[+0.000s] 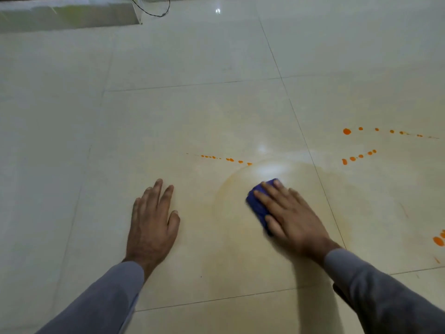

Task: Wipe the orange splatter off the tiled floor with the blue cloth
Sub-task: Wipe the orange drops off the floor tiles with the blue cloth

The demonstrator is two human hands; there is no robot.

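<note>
Glossy tiled floor [192, 116], soft blue cloth [258, 208]

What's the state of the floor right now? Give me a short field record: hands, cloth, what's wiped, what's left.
left hand: flat on the tile, fingers spread, holds nothing
right hand: pressed flat on the blue cloth, fingers straight
wiped area: faint orange smear with a curved edge around the cloth
drops left, far left trail: small dots beyond the smear
drops left, right trails: two dotted lines past the grout line
drops left, right edge: larger blobs, partly out of view
cable: black, near the far wall
</note>
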